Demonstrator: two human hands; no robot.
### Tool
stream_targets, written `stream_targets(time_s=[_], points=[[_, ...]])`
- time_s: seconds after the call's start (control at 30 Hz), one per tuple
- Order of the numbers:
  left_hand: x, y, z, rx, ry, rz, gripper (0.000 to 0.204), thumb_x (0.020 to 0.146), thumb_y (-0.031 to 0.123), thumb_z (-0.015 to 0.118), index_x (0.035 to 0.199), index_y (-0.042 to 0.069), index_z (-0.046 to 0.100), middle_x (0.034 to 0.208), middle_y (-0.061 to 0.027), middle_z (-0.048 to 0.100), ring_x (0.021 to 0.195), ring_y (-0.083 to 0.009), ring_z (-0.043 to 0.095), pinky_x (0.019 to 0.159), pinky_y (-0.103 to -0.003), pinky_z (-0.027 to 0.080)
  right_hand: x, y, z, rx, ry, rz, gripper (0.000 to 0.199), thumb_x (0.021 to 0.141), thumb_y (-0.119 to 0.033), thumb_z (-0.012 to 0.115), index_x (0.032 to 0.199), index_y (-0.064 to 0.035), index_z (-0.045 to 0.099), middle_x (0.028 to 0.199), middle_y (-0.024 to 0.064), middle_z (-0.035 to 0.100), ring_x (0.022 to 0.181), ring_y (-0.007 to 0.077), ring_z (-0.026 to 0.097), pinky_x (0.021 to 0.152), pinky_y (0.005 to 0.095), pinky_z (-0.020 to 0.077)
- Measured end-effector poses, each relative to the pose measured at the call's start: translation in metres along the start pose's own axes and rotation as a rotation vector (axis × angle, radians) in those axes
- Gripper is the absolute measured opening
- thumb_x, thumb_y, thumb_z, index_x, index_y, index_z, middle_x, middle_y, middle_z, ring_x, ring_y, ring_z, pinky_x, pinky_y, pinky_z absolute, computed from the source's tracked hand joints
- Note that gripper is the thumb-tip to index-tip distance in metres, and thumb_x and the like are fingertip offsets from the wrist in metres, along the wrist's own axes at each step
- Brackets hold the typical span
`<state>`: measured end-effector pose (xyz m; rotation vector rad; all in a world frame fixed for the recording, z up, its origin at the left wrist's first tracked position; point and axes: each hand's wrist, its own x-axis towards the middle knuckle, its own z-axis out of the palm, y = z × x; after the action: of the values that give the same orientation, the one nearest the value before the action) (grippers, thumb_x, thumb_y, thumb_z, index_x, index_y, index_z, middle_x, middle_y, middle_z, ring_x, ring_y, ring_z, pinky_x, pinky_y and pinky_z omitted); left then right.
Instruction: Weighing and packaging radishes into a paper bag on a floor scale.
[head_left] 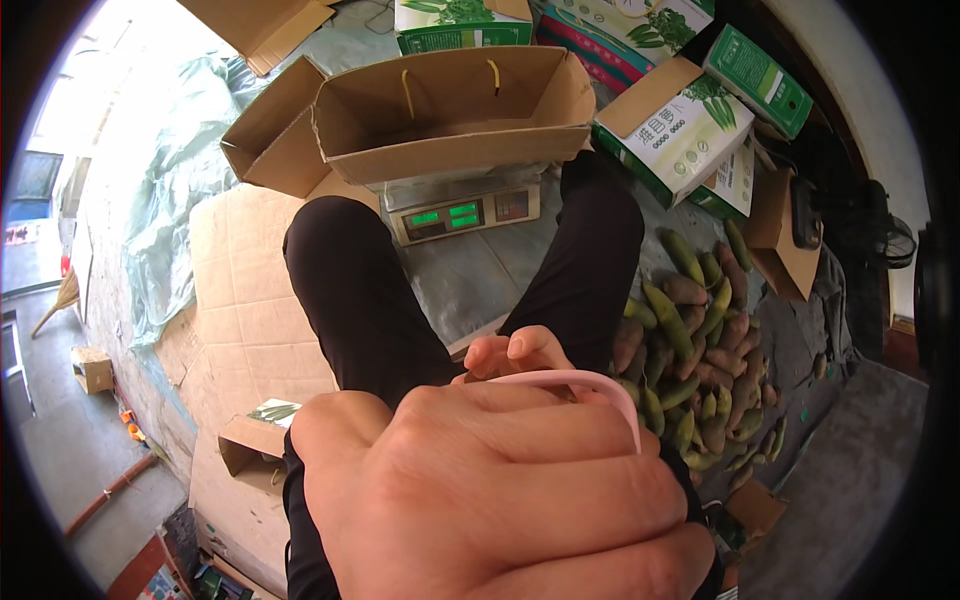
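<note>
My left hand (500, 490) fills the lower middle of the view, very close to the camera, its fingers curled into a fist. A thin pink band (590, 382) arches over its top edge and bends down on the right side. Just behind it, my right hand (515, 352) shows only a few fingertips, pinched at the band's left end. Both hands sit above my knees in black trousers (350, 290). How the left fingers grip the band is hidden.
An open cardboard box (450, 120) stands on a scale with a green display (465, 212). A pile of long green and reddish-brown fruits (700, 340) lies at the right. Green-and-white printed cartons (680, 130) are stacked behind. Flattened cardboard (250, 300) covers the floor at the left.
</note>
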<state>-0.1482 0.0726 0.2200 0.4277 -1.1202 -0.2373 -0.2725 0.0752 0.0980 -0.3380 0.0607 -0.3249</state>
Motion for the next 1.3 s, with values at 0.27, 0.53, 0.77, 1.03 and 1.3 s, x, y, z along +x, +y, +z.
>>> stream_targets(time_s=[0.27, 0.53, 0.77, 1.03, 1.3], points=[[-0.015, -0.005, 0.011, 0.055, 0.070, 0.070, 0.047, 0.087, 0.037, 0.062, 0.069, -0.007, 0.062, 0.062, -0.0147, 0.058, 0.053, -0.0229, 0.061, 0.049, -0.027, 0.051, -0.004, -0.008, 0.014, 0.114, 0.019, -0.036, 0.064, 0.080, -0.031, 0.073, 0.129, -0.0142, 0.034, 0.135, 0.0151, 0.031, 0.123, 0.0346, 0.044, 0.102, 0.0455, 0.0367], [-0.013, -0.007, 0.018, 0.095, 0.130, 0.146, 0.048, 0.088, 0.037, 0.060, 0.067, -0.006, 0.062, 0.059, -0.0129, 0.056, 0.051, -0.0225, 0.060, 0.050, -0.027, 0.051, -0.002, 0.001, -0.003, 0.047, -0.069, -0.049, 0.069, 0.078, -0.038, 0.074, 0.130, -0.0157, 0.033, 0.135, 0.0152, 0.030, 0.123, 0.0369, 0.044, 0.102, 0.0472, 0.0380], [0.000, -0.009, -0.005, 0.009, -0.153, 0.194, 0.049, 0.088, 0.038, 0.061, 0.067, -0.006, 0.062, 0.059, -0.0135, 0.056, 0.051, -0.0218, 0.060, 0.048, -0.027, 0.050, -0.003, -0.004, 0.001, 0.045, -0.039, 0.013, 0.068, 0.079, -0.035, 0.074, 0.129, -0.0158, 0.034, 0.135, 0.0148, 0.030, 0.123, 0.0360, 0.045, 0.101, 0.0466, 0.0383], [-0.003, -0.001, 0.018, 0.050, 0.251, 0.054, 0.049, 0.086, 0.038, 0.063, 0.066, -0.006, 0.062, 0.056, -0.0142, 0.056, 0.048, -0.0217, 0.059, 0.046, -0.025, 0.049, -0.002, -0.003, -0.001, 0.029, -0.063, -0.002, 0.067, 0.078, -0.028, 0.075, 0.129, -0.0157, 0.034, 0.135, 0.0146, 0.030, 0.122, 0.0348, 0.046, 0.099, 0.0441, 0.0405], [-0.009, -0.006, 0.010, 0.064, 0.103, 0.114, 0.048, 0.085, 0.038, 0.064, 0.066, -0.006, 0.062, 0.057, -0.0144, 0.057, 0.048, -0.0212, 0.059, 0.046, -0.025, 0.049, -0.001, -0.002, 0.000, 0.103, -0.074, -0.001, 0.067, 0.078, -0.033, 0.074, 0.129, -0.0160, 0.034, 0.135, 0.0143, 0.030, 0.122, 0.0345, 0.045, 0.099, 0.0441, 0.0407]])
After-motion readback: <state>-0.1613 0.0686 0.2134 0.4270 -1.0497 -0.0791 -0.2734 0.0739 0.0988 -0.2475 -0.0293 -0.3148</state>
